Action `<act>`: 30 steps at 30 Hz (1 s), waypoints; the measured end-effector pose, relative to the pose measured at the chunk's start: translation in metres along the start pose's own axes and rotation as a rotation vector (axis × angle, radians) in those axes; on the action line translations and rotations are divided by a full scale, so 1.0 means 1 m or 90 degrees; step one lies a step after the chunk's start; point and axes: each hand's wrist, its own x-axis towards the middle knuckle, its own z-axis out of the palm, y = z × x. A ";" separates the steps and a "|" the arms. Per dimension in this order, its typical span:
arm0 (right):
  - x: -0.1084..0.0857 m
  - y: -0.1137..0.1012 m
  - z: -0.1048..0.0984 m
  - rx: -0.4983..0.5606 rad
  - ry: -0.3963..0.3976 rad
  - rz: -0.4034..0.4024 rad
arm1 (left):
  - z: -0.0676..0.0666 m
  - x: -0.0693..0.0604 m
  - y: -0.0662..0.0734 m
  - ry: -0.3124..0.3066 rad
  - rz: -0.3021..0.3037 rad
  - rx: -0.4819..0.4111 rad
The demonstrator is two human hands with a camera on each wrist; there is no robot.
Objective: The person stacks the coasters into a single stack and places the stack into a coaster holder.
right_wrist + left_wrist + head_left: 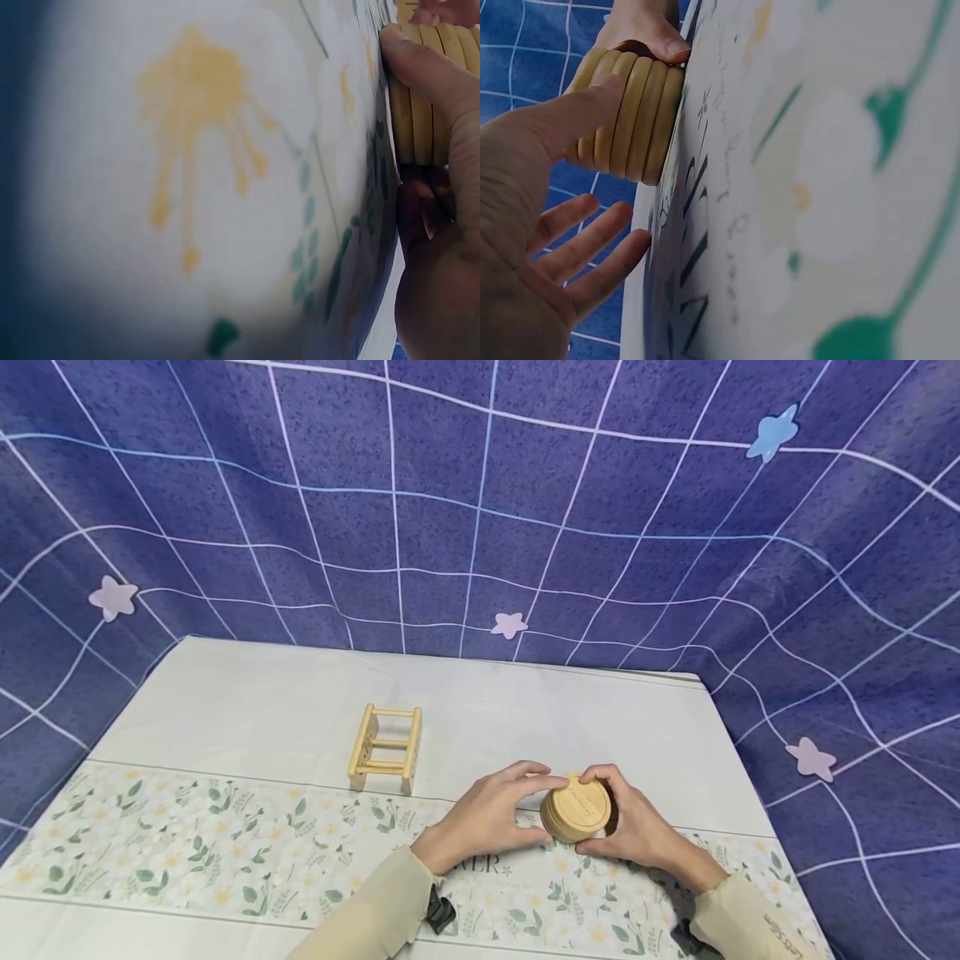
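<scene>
A stack of round wooden coasters (577, 810) stands on the floral band of the table covering, its engraved top facing up. My right hand (637, 827) grips the stack from the right, thumb on the near side and fingers round the far side. In the right wrist view, the right thumb (424, 64) lies along the coasters' edges. My left hand (491, 814) is at the stack's left side, its index finger touching the upper rim. In the left wrist view, its other fingers (592, 255) are spread and apart from the coasters (630, 120).
A small wooden rack (386, 747) with rails stands to the left, behind the floral band. The white table covering (525, 710) reaches back to a dark blue curtain (450, 510) with a grid of lines and stars, which also rises on both sides.
</scene>
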 end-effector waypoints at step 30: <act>0.002 0.003 0.002 0.023 0.028 -0.018 | 0.010 0.016 -0.006 -0.026 0.074 0.074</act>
